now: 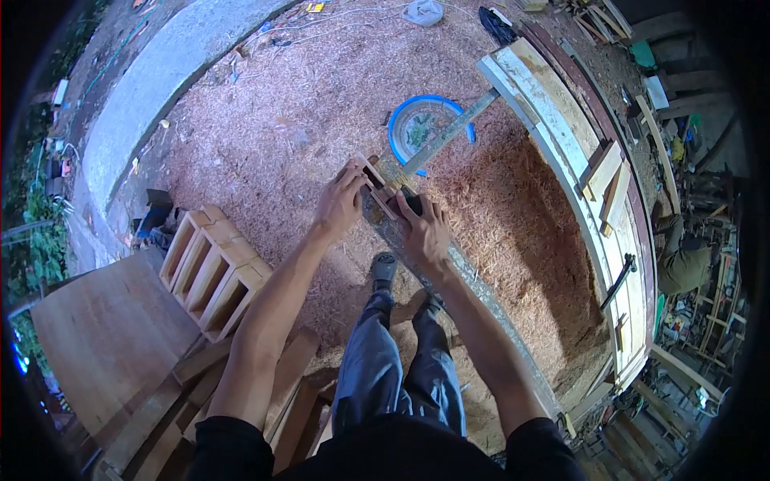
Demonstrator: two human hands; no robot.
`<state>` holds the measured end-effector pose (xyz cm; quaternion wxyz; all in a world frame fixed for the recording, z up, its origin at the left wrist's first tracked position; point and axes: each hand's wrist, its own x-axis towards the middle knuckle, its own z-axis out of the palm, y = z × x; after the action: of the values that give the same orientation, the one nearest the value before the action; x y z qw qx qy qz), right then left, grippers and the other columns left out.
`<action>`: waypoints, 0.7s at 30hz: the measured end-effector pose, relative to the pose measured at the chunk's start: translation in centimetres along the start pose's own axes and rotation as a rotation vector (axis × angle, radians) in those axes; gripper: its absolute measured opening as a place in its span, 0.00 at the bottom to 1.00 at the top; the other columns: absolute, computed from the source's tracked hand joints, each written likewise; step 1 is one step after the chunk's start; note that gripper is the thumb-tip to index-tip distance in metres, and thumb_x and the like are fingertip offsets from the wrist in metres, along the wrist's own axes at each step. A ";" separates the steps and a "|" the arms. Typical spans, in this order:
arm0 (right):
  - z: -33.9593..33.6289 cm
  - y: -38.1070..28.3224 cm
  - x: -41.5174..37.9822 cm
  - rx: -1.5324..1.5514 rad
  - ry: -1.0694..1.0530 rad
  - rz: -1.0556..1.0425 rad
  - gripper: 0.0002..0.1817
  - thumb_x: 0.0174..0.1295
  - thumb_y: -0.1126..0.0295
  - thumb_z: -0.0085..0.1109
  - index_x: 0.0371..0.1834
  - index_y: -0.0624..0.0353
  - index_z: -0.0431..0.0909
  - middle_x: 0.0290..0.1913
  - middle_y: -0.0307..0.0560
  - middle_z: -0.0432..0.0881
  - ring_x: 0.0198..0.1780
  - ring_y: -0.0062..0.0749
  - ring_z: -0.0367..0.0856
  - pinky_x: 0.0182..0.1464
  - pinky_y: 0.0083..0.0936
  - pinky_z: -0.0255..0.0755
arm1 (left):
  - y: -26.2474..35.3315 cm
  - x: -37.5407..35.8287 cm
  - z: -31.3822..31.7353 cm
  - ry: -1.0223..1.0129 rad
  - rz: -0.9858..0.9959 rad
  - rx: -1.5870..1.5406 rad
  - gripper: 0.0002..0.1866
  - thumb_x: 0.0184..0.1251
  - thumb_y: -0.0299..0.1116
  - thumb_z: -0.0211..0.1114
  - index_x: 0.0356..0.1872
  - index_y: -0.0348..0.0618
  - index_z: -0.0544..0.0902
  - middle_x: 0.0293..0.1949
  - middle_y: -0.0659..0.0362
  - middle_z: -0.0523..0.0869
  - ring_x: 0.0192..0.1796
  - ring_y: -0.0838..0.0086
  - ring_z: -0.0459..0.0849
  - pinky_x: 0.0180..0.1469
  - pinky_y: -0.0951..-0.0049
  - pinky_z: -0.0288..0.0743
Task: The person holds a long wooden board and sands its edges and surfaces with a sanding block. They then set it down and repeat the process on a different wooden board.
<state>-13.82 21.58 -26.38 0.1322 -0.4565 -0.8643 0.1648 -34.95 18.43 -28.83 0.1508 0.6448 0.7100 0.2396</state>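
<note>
My left hand [340,198] is closed on the near left side of a small wooden frame [374,178], which rests on a narrow beam [473,280] at the centre. My right hand [425,232] is closed round a dark object [414,204] at the right side of the frame; what this object is, I cannot make out. Both hands are close together, with the frame between them. Behind the frame, a metal bar [454,130] runs up to the right over a blue-rimmed round basin [419,132].
Stacked wooden frames [215,268] stand at the left beside a large curved board [116,329] and timber pieces. A long bench [553,120] with wood pieces and a clamp [619,280] curves along the right. Shavings [281,120] cover the ground. At the far right, a person [682,260] is partly visible.
</note>
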 end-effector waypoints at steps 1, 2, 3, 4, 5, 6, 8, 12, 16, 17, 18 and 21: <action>-0.6 0.3 -1.0 0.067 -0.027 -0.007 0.31 0.57 0.70 0.64 0.67 0.38 0.75 0.58 0.57 0.75 0.54 0.51 0.76 0.54 0.44 0.72 | -0.3 0.0 -0.2 -0.040 -0.015 -0.011 0.15 0.59 0.20 0.60 0.48 0.36 0.83 0.61 0.48 0.77 0.69 0.56 0.72 0.66 0.61 0.74; -1.3 1.2 -2.7 0.074 -0.035 -0.021 0.31 0.58 0.70 0.63 0.68 0.37 0.75 0.58 0.58 0.75 0.55 0.52 0.75 0.57 0.46 0.70 | -0.8 0.5 -0.4 -0.050 0.003 0.020 0.15 0.60 0.21 0.60 0.49 0.39 0.83 0.63 0.50 0.77 0.68 0.58 0.73 0.64 0.61 0.76; -2.1 2.3 -5.7 0.080 -0.051 -0.033 0.31 0.59 0.70 0.62 0.68 0.37 0.74 0.58 0.58 0.75 0.57 0.54 0.74 0.59 0.47 0.68 | -1.4 0.4 -0.2 -0.064 0.016 0.046 0.15 0.61 0.22 0.59 0.49 0.41 0.84 0.64 0.52 0.76 0.68 0.59 0.74 0.62 0.62 0.78; -2.8 3.2 -8.1 0.084 -0.070 -0.042 0.31 0.59 0.71 0.61 0.69 0.36 0.73 0.58 0.58 0.75 0.58 0.55 0.74 0.61 0.49 0.66 | -1.6 0.2 0.2 -0.082 0.028 0.069 0.16 0.62 0.23 0.59 0.50 0.44 0.84 0.66 0.54 0.76 0.67 0.61 0.75 0.60 0.62 0.80; -3.2 3.8 -9.6 0.048 -0.083 -0.038 0.32 0.59 0.71 0.61 0.69 0.36 0.73 0.58 0.58 0.74 0.58 0.55 0.73 0.61 0.50 0.66 | -1.5 0.0 0.4 -0.080 0.021 0.055 0.17 0.61 0.23 0.59 0.51 0.43 0.84 0.66 0.53 0.75 0.68 0.60 0.74 0.61 0.62 0.79; -3.9 4.1 -10.4 0.014 -0.094 -0.036 0.32 0.59 0.71 0.61 0.69 0.37 0.73 0.58 0.59 0.74 0.58 0.56 0.73 0.61 0.50 0.66 | -1.3 -0.3 0.4 -0.076 0.014 0.044 0.18 0.60 0.23 0.59 0.52 0.42 0.83 0.66 0.51 0.75 0.68 0.59 0.73 0.62 0.62 0.79; -3.3 4.2 -10.6 -0.015 -0.078 -0.033 0.33 0.58 0.72 0.61 0.70 0.37 0.73 0.58 0.60 0.73 0.58 0.57 0.73 0.62 0.51 0.66 | -1.0 -0.5 0.3 -0.081 -0.025 0.009 0.19 0.59 0.23 0.59 0.53 0.41 0.83 0.66 0.50 0.74 0.69 0.58 0.73 0.63 0.62 0.78; -0.1 0.2 -3.5 0.037 0.021 -0.030 0.33 0.59 0.72 0.60 0.71 0.37 0.71 0.57 0.58 0.73 0.54 0.54 0.72 0.58 0.49 0.68 | 0.0 -0.9 0.0 -0.090 -0.107 -0.059 0.21 0.57 0.22 0.59 0.53 0.42 0.83 0.66 0.51 0.74 0.67 0.57 0.75 0.62 0.62 0.78; 2.7 -3.1 1.9 0.102 0.010 0.076 0.30 0.62 0.71 0.55 0.71 0.43 0.70 0.57 0.62 0.72 0.52 0.56 0.73 0.56 0.46 0.70 | 0.4 0.0 -1.3 -0.119 -0.026 -0.062 0.21 0.54 0.20 0.60 0.53 0.42 0.82 0.64 0.49 0.76 0.64 0.57 0.78 0.61 0.62 0.78; 2.4 -3.0 1.1 0.092 0.060 0.068 0.30 0.62 0.71 0.55 0.71 0.43 0.70 0.56 0.63 0.72 0.51 0.56 0.73 0.55 0.46 0.70 | 1.0 0.0 -1.3 -0.159 -0.094 -0.047 0.20 0.57 0.21 0.60 0.53 0.41 0.81 0.66 0.53 0.74 0.68 0.58 0.74 0.61 0.61 0.76; 1.9 -2.5 -0.2 0.078 0.108 0.056 0.30 0.62 0.72 0.55 0.71 0.43 0.70 0.55 0.63 0.72 0.51 0.57 0.73 0.55 0.46 0.70 | 1.1 -0.3 -0.9 -0.120 -0.051 0.000 0.23 0.57 0.21 0.61 0.57 0.39 0.78 0.66 0.50 0.72 0.68 0.56 0.72 0.64 0.60 0.74; -1.1 0.0 -7.0 0.138 0.014 0.165 0.33 0.58 0.72 0.59 0.71 0.41 0.71 0.52 0.59 0.73 0.51 0.54 0.73 0.57 0.46 0.68 | 2.0 -1.6 0.9 -0.126 -0.032 -0.002 0.34 0.60 0.27 0.62 0.69 0.34 0.65 0.68 0.40 0.64 0.73 0.46 0.62 0.72 0.54 0.62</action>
<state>-9.58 15.96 -25.92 0.1553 -0.5172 -0.8092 0.2312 -32.57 17.05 -28.67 0.1997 0.6471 0.7089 0.1968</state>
